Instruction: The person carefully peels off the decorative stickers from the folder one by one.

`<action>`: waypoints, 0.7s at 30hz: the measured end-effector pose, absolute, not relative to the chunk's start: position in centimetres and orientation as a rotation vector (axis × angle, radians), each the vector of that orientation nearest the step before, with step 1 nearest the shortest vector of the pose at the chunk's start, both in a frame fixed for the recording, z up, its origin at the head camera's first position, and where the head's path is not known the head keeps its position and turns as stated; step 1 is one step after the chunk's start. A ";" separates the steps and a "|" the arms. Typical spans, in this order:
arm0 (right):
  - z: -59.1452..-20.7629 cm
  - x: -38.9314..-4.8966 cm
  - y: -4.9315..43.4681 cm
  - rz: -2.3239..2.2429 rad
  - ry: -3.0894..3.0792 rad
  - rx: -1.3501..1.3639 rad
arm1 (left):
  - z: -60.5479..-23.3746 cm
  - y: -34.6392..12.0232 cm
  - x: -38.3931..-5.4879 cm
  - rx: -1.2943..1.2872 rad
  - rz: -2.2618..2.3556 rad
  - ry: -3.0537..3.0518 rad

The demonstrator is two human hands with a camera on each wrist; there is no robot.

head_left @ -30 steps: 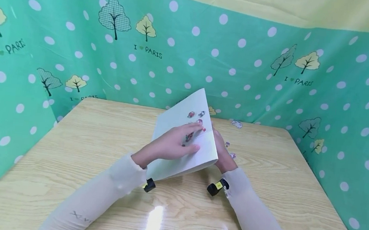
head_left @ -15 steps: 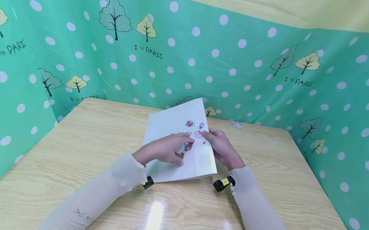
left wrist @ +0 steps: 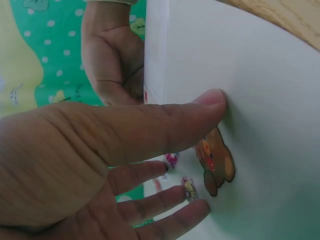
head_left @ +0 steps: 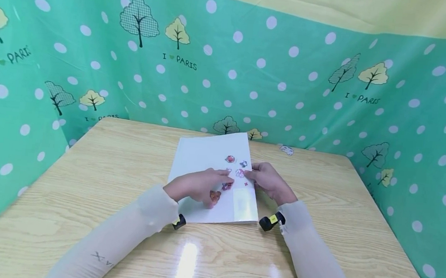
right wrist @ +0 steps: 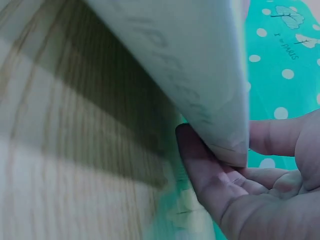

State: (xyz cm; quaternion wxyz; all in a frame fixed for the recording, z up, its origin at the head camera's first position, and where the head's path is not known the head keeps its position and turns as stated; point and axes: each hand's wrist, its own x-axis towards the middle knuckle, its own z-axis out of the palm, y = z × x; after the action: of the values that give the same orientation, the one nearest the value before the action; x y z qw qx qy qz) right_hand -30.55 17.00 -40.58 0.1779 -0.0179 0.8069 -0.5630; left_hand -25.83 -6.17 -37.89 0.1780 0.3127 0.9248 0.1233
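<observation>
A white booklet [head_left: 205, 153] with several stickers lies slightly askew on the table, and its right side is raised in the right wrist view. My right hand [head_left: 269, 180] grips that right edge, thumb on top and fingers underneath. Over the booklet's left half, my left hand [head_left: 198, 186] has its thumb and fingers spread. A brown bear sticker [left wrist: 215, 160] shows beside the left thumb. The left fingertips are right at a dark red sticker [head_left: 227, 186]. Farther up are a red round sticker [head_left: 230, 159] and a small bluish one; a pink sticker [head_left: 240, 173] is by the right thumb.
The pale wooden table [head_left: 115, 164] extends around the booklet. A white and purple cutout [head_left: 287, 150] lies near its back edge. Green polka-dot cloth [head_left: 230, 68] surrounds the table at the back and sides. Black cameras are strapped to both wrists.
The booklet has come down from a steep tilt to nearly flat. My right hand has moved from behind it to its right edge; my left hand has slid down and left across it.
</observation>
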 end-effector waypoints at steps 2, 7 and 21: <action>-40.7 -30.6 17.1 -1.552 2.312 -0.040 | -38.0 -6.1 -25.9 0.895 0.330 2.612; -40.8 -30.8 17.2 -1.444 2.394 -0.019 | -38.0 -6.0 -25.9 0.922 0.294 2.599; -40.6 -30.3 16.8 -1.223 2.579 0.083 | -38.1 -6.0 -26.0 0.982 0.212 2.517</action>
State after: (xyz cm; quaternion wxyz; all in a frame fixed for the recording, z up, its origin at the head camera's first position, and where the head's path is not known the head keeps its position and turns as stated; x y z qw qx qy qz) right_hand -30.29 16.83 -40.63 0.1425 0.0287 0.8939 -0.4240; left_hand -25.96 -6.03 -38.07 0.2141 0.3538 0.9073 0.0764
